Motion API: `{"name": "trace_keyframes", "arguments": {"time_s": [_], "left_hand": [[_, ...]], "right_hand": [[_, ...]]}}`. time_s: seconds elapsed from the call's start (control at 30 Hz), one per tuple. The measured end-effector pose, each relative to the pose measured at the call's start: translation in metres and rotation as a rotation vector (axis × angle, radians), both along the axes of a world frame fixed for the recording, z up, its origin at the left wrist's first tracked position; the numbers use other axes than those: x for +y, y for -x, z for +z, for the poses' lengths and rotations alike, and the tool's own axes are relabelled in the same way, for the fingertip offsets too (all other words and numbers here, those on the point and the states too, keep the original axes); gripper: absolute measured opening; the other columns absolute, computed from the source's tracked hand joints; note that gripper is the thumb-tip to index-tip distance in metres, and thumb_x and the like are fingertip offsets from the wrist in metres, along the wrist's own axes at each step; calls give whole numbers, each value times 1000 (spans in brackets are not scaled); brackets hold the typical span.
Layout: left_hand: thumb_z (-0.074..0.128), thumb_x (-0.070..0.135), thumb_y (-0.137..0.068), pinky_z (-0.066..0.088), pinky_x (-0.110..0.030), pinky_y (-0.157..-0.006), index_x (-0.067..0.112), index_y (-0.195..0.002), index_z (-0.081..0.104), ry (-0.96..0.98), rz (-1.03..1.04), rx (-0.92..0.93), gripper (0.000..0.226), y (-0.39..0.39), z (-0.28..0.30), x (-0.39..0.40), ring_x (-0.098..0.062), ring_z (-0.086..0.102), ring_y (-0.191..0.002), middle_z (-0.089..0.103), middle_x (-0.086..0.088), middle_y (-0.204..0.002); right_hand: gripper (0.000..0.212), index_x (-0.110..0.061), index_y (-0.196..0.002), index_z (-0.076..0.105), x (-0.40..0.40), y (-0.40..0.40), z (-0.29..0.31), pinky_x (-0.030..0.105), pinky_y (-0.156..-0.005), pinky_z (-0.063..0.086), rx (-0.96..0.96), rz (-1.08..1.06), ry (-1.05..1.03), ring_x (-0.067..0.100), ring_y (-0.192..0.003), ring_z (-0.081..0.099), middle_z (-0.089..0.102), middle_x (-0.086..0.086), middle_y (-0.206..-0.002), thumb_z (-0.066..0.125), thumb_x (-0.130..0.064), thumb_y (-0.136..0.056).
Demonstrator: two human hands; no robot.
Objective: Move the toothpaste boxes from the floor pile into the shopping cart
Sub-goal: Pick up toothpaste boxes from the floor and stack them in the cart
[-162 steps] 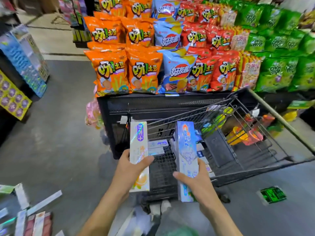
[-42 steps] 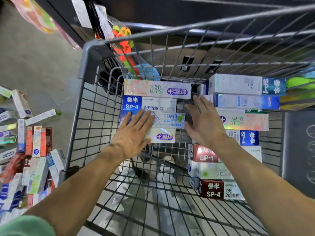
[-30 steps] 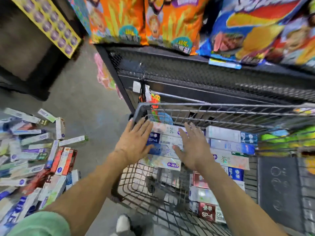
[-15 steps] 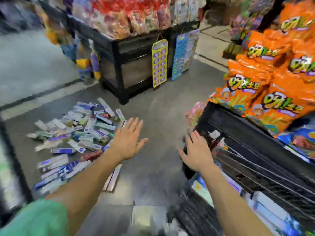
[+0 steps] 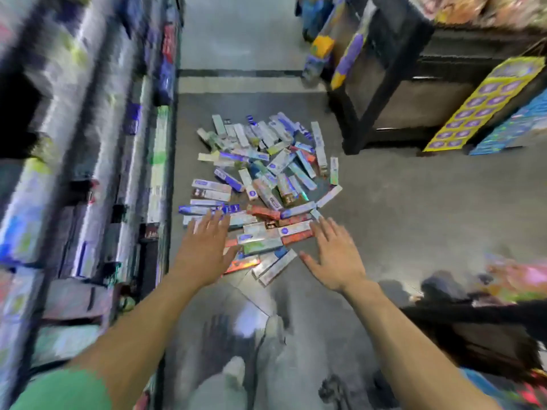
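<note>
Both hands, left (image 5: 204,250) and right (image 5: 336,258), now hover spread, empty, over the pile (image 5: 266,173).

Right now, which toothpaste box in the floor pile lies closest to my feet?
The pale silvery box at the pile's near edge, slanting between your left hand and right hand; every other box lies farther away.

The pile of boxes (image 5: 260,184) is lying on the floor (image 5: 399,208) between the shelves (image 5: 88,173) on the left and a stand (image 5: 384,93) on the right. The left hand (image 5: 204,247) and right hand (image 5: 337,255) are reaching out over its near edge, well apart.
</note>
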State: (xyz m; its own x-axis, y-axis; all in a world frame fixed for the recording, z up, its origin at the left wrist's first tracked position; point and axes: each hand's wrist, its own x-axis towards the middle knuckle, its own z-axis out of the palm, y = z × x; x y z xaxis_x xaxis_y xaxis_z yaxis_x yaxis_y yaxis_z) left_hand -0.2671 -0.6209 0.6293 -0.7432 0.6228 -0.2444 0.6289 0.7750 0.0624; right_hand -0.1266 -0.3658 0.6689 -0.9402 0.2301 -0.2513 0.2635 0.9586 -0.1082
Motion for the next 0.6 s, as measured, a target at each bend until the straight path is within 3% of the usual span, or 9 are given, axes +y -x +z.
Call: {"name": "trace_keyframes", "arguments": {"time_s": [0.07, 0.2, 0.3, 0.4, 0.53, 0.6], "left_hand": [[13, 67, -89, 22, -55, -121, 10, -155, 36, 20, 32, -40, 90, 13, -40, -3, -33, 33, -148, 34, -14, -161], [22, 64, -95, 38, -57, -111, 8, -148, 49, 2, 72, -55, 81, 38, -160, 20, -34, 49, -138, 48, -15, -152], [9, 66, -99, 33, -56, -116, 8, -149, 47, -13, 35, -71, 85, 45, -283, 43, -33, 44, -141, 47, -15, -153], [14, 62, -99, 28, -54, -118, 12, -153, 41, 6, -22, -42, 78, 45, -408, 64, -32, 38, -145, 43, -12, -156], [22, 62, -101, 9, -51, -124, 15, -160, 23, 42, -98, -57, 75, 55, -560, 82, -29, 18, -154, 19, -9, -167], [22, 61, -96, 19, -55, -121, 10, -155, 35, 0, -180, -19, 79, 60, -616, 87, -33, 31, -149, 32, -15, -162]], "right_hand": [[94, -5, -153, 38, 4, 28, -46, 46, -123, 18, -18, 36, 65, 36, -149, 29, 35, 19, -159, 17, -69, -87], [97, -10, -158, 28, 24, 70, -182, 31, -122, -6, -56, 55, 113, 29, -154, 16, 24, 12, -165, 9, -70, -84], [94, -7, -154, 35, 40, 78, -315, 41, -125, 9, -89, 73, 104, 33, -152, 24, 30, 16, -162, 21, -69, -85], [93, -4, -152, 39, 50, 74, -445, 49, -122, 20, -163, 117, 87, 38, -147, 32, 35, 21, -159, 31, -69, -86], [98, 1, -147, 45, 65, 74, -592, 56, -117, 31, -235, 158, 53, 45, -139, 41, 43, 26, -152, 39, -72, -81], [103, -1, -149, 42, 76, 81, -644, 54, -120, 26, -258, 213, 15, 43, -144, 36, 37, 25, -156, 46, -75, -78]]}}
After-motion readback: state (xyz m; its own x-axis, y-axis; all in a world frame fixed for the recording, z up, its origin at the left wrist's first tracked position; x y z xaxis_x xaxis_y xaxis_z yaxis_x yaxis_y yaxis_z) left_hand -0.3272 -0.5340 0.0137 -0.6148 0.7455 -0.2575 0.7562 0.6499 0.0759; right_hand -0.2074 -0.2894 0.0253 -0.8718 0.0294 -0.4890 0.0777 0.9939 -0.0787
